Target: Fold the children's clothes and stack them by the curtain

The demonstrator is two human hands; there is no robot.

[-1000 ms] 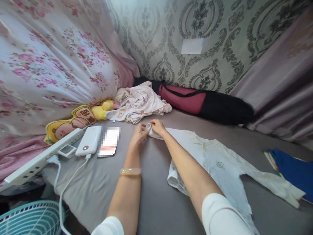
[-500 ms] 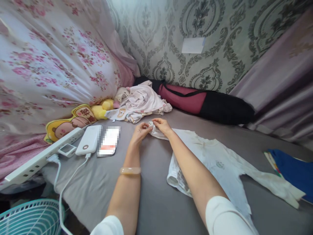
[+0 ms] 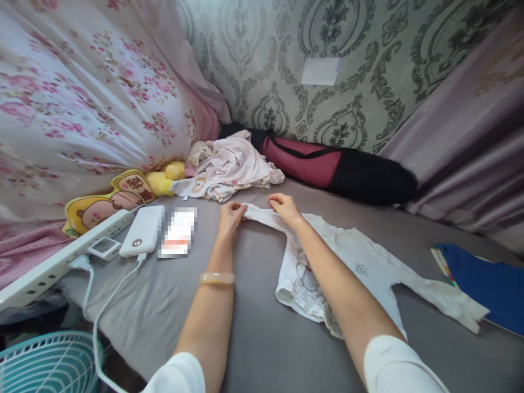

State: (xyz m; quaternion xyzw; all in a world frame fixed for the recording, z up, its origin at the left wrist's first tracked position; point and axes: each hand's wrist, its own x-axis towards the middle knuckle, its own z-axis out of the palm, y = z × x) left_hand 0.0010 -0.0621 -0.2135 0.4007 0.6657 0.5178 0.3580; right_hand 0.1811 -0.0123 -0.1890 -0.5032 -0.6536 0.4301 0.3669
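Sleeve (image 3: 260,214) is pinched by my left hand (image 3: 230,213) and right hand (image 3: 285,206), right of the power bank (image 3: 141,238). I think uneven pulling may bunch the white baby garment (image 3: 360,262).

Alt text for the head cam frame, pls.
The left hand and right hand pinch one sleeve of a white baby garment, stretched between them on a grey bed sheet. A white power bank and power strip lie to the left; a pile of pale clothes sits beyond the hands.
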